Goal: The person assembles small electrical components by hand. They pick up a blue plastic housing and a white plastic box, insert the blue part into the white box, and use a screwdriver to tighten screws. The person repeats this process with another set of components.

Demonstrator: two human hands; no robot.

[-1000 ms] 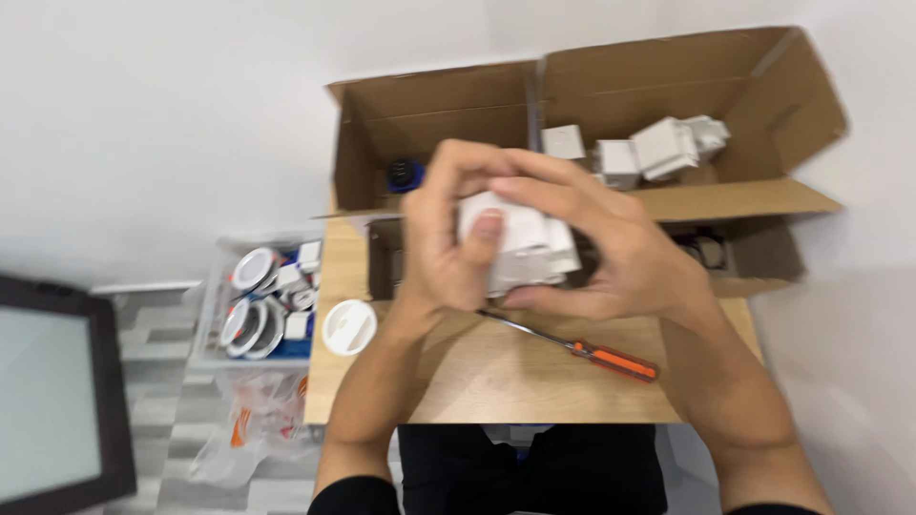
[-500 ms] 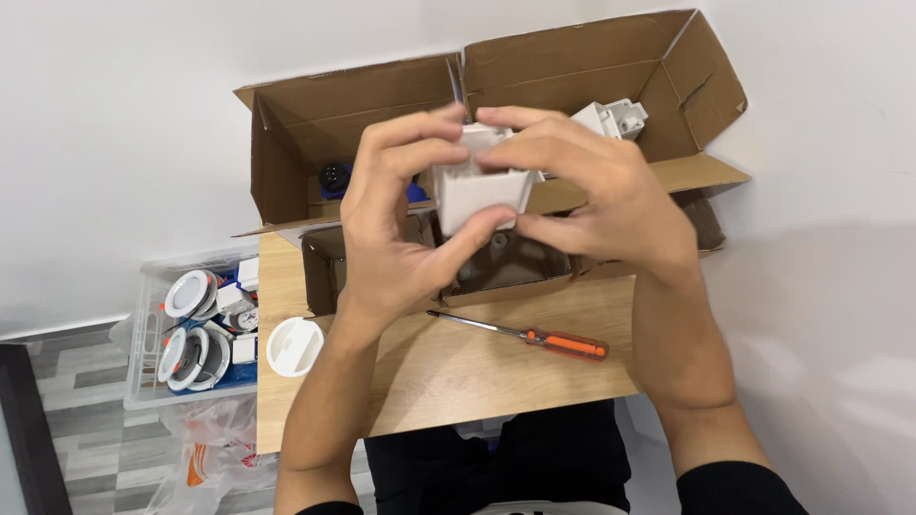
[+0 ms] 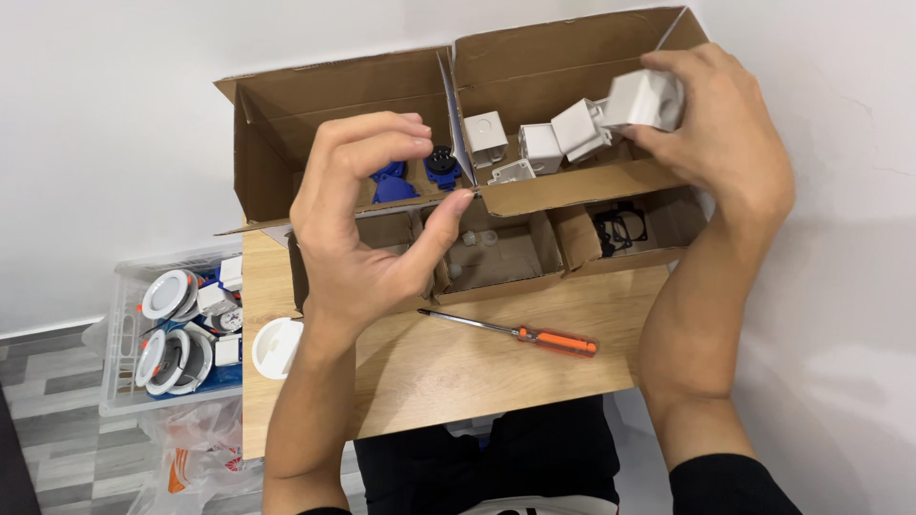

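Note:
My right hand point(image 3: 720, 143) grips a small white plastic box point(image 3: 647, 99) over the right half of the big cardboard box point(image 3: 563, 57), where several similar white boxes point(image 3: 553, 138) lie. My left hand point(image 3: 367, 224) hovers empty, fingers curled and apart, above the left half of that box, near blue and black parts point(image 3: 420, 172). An orange-handled screwdriver point(image 3: 534, 336) lies on the wooden table point(image 3: 448, 367) between my forearms.
A low cardboard tray point(image 3: 572, 243) with compartments sits in front of the big box; one compartment holds a black gasket point(image 3: 620, 229). A white round cap point(image 3: 277, 348) rests at the table's left edge. A clear bin point(image 3: 176, 324) of white round fittings stands on the floor at the left.
My hands held the white box together; now they have parted. The right hand has carried it right, over the big cardboard box, and the left hand is empty.

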